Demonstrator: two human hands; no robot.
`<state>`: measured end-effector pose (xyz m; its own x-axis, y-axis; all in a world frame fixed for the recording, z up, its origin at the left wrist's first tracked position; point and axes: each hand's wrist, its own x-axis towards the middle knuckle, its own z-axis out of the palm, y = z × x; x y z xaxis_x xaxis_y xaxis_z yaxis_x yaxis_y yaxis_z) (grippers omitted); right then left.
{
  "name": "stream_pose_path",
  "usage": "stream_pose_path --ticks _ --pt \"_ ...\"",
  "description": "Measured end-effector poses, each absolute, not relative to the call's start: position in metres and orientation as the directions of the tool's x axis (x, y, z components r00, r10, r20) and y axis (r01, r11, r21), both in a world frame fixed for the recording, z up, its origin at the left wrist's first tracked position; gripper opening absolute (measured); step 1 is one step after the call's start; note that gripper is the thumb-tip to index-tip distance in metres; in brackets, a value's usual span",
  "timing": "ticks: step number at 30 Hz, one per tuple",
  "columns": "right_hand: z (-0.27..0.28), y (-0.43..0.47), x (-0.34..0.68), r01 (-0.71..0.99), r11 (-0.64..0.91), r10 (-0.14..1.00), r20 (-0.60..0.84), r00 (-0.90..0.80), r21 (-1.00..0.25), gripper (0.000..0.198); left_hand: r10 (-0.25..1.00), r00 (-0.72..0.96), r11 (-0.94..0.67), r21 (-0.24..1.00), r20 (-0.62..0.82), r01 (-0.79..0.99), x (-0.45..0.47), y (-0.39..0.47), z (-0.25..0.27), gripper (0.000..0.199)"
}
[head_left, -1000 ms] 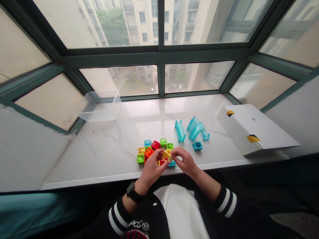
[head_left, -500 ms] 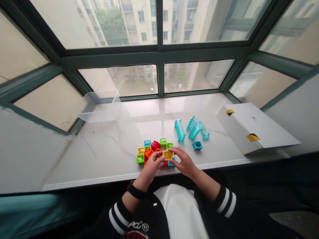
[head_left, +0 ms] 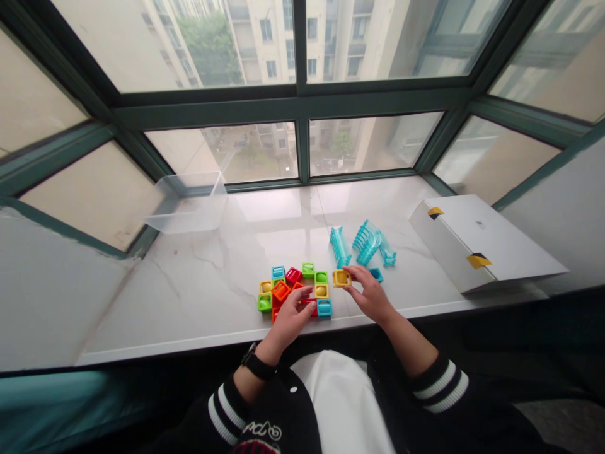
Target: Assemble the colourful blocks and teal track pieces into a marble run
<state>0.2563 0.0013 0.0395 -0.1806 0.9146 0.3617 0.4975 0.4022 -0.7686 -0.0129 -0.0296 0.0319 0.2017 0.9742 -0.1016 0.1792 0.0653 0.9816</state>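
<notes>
My right hand (head_left: 373,295) pinches a yellow block (head_left: 341,278) between thumb and fingers, just right of the cluster of coloured blocks. My left hand (head_left: 293,310) is over the front of that cluster, its thumb and fingers apart and nothing between them. Around it lie a green block (head_left: 265,302), an orange block (head_left: 281,291), a red block (head_left: 293,275), a blue block (head_left: 324,307) and another yellow block (head_left: 321,291). A teal block (head_left: 376,274) sits behind my right hand, partly hidden by it.
Clear teal track pieces (head_left: 340,246) and a curved teal piece (head_left: 366,243) lie behind my right hand. A transparent bin (head_left: 189,211) stands at the back left. On the right is a white box (head_left: 486,243) with yellow-black tape. Windows border the ledge (head_left: 203,315).
My right hand has moved right with the yellow block, away from my left hand. My left hand has let go of the block and stays over the cluster.
</notes>
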Motion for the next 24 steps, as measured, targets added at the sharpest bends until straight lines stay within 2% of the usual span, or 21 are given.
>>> stream_pose_path --ticks 5,24 --pt "0.031 0.007 0.279 0.546 0.305 0.945 0.317 -0.075 -0.78 0.047 0.975 0.224 -0.076 0.959 0.013 0.272 -0.014 -0.03 0.032 0.034" --pt "-0.019 0.025 0.27 0.729 0.215 0.976 0.176 -0.131 -0.649 0.055 0.974 0.222 -0.105 0.945 0.035 0.311 -0.013 -0.029 0.018 0.023"
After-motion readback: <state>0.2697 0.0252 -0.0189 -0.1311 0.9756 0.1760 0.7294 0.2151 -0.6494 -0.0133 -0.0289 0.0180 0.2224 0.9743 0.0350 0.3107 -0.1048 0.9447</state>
